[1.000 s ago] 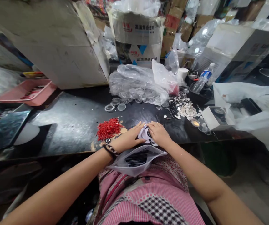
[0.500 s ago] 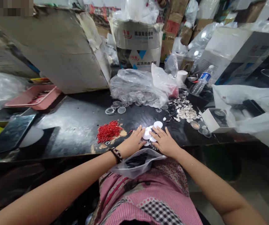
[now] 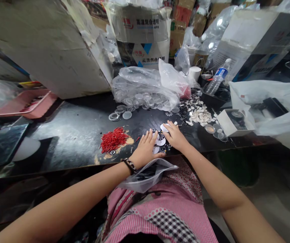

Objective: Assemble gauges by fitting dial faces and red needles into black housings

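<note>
My left hand (image 3: 146,151) lies flat on the black table (image 3: 79,131) near its front edge, fingers stretched out over small white discs (image 3: 161,141). My right hand (image 3: 174,136) rests beside it, fingers spread and touching the same discs. Small dark patterned pieces lie among the discs. A clear zip bag (image 3: 146,173) holding black items sits on my lap, just below my left wrist. A heap of thin red pieces (image 3: 113,139) lies to the left of my left hand.
A clear plastic bag of round transparent lids (image 3: 145,89) sits behind the hands, with loose lids (image 3: 121,115) beside it. Pale small shell-like pieces (image 3: 199,114) are scattered at the right, next to a small white box (image 3: 233,121). A pink tray (image 3: 25,103) and large cardboard boxes (image 3: 46,47) stand at the left.
Both hands went from bunched together over the discs to lying flat and spread. The discs are more spread out, and the hands shifted slightly farther onto the table.
</note>
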`<state>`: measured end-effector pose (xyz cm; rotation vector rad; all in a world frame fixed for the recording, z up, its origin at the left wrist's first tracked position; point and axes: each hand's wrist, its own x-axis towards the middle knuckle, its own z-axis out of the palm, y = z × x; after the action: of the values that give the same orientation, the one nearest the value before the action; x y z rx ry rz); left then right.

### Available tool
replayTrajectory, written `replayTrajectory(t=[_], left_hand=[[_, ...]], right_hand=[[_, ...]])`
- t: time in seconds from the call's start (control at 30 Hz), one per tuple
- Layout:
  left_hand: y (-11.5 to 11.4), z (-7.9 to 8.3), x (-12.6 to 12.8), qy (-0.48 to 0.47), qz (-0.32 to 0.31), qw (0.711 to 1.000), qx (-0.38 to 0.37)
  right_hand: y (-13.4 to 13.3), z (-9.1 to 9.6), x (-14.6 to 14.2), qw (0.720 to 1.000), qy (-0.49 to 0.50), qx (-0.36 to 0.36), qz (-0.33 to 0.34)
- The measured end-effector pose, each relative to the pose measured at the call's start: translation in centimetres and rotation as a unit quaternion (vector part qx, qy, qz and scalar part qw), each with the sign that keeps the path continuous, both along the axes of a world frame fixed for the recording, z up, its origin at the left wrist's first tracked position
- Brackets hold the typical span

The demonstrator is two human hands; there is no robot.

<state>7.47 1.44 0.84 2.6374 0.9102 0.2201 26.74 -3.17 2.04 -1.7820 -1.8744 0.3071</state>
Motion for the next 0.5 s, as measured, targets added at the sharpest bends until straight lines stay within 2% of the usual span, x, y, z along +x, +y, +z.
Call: replayTrajectory(t=[0.1, 0.23, 0.37, 0.5], left_hand=[[0.4, 0.3, 0.2, 0.004, -0.008, 1.000, -0.004], [1.0, 0.9, 0.1, 0.006, -0.058, 0.998, -0.008], [1.0, 1.4, 0.0, 0.006, -0.104, 0.994, -0.011], [1.3, 1.6, 0.6, 0.008, -0.103, 0.995, -0.006]], right_hand=[[0.0, -0.5, -0.5, 0.999, 0.022, -0.008, 0.028], [-1.9, -0.8, -1.2, 0.995, 0.062, -0.009, 0.074], [-2.7, -0.8, -2.2, 0.992, 0.120, 0.006, 0.036], [-2.7, 0.1, -2.8, 0.976, 0.216, 0.023, -0.023]])
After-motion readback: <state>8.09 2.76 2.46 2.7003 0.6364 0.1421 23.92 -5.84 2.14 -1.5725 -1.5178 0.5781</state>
